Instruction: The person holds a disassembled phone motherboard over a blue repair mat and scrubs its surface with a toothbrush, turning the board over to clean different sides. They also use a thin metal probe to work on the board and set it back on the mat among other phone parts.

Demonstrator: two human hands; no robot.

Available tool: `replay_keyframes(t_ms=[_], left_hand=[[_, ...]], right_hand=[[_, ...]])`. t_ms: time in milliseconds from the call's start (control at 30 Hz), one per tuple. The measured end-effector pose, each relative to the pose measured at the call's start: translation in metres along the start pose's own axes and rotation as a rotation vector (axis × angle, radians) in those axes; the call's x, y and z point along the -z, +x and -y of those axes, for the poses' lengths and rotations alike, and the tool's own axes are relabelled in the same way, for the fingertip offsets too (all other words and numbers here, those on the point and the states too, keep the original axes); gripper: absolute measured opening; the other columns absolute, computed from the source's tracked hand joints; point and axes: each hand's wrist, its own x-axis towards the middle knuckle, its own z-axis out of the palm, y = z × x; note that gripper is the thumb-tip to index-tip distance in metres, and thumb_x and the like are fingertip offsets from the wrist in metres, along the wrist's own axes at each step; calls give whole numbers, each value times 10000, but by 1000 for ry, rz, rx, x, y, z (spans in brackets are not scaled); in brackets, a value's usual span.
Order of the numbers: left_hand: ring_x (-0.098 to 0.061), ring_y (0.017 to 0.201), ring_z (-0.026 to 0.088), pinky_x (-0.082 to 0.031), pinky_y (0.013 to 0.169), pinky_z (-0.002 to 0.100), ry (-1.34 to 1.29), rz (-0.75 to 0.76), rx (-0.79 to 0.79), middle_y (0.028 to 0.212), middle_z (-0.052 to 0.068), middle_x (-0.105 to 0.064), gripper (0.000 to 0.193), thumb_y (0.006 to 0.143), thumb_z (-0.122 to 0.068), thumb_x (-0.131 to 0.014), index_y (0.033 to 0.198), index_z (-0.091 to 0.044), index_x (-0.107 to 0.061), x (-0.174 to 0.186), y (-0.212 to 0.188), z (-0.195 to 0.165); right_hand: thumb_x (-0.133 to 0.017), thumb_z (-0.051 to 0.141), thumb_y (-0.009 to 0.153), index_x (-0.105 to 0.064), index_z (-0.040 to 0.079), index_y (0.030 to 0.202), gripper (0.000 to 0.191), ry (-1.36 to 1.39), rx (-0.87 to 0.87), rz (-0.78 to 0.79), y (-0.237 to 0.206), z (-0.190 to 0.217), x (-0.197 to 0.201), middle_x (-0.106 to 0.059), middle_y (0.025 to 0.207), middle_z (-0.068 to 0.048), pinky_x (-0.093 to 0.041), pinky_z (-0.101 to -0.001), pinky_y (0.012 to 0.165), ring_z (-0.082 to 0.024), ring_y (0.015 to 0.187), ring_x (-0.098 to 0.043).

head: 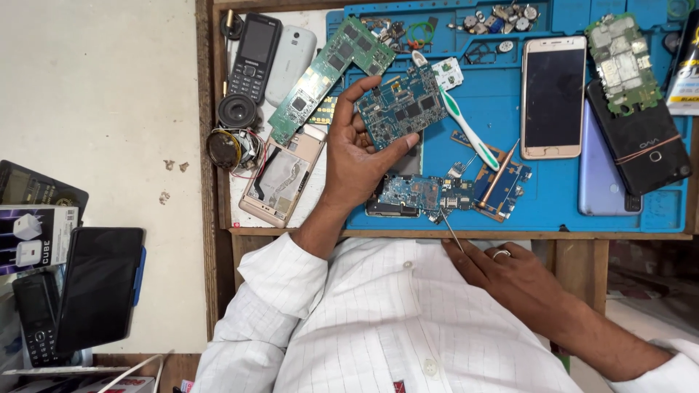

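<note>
We are gripping a blue circuit board [402, 106] in our left hand [358, 156], thumb and fingertips pinching its edges and holding it up over the blue work mat [553, 189], just beside a green-and-white toothbrush [460, 118] and above a cluster of smaller blue boards [422, 193]. Our right hand [513, 273] is resting low against our white shirt [393, 320] near the bench edge, fingers lightly closed around what seems to be a thin metal pick [451, 233], though its tip is hard to make out. A gold-rimmed smartphone [553, 96] is lying face up on the mat, and a long green circuit board [328, 69] is sitting just beside our raised fingers.
</note>
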Motion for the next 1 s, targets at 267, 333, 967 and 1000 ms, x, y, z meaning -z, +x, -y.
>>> replay_keyframes(t_ms=[267,333,967,1000], left_hand=[[-750,1135,205,-662,953,295,20,2,-5,1231,162,-727,804,892,84,-795,1524,-104,-335,-2,-3,3],[-752,1129,202,-664,944,293,22,-2,6,1218,163,-731,805,889,82,-794,1522,-103,-332,-2,-2,2],[-717,1170,232,-626,1009,319,-102,-170,-76,1257,176,-701,772,889,65,-783,1510,-75,-346,-5,7,-4],[-710,1180,236,-620,1027,327,-114,-191,-94,1268,177,-694,771,893,68,-782,1516,-67,-349,-4,7,-4]], right_hand=[[-580,-106,767,-322,-38,1518,797,39,13,83,5,-2,4,-602,1308,-177,-549,-358,754,-175,735,-684],[-572,-72,835,-378,-46,1465,659,-9,2,125,11,-5,0,-658,1123,-148,-538,-361,724,-162,726,-686],[-784,376,805,-691,376,1349,552,223,-580,346,-68,-64,57,-818,875,39,-619,-255,697,-106,756,-784],[-791,391,808,-721,308,1259,464,213,-575,136,-68,-69,61,-812,873,7,-609,-290,662,-153,739,-776]])
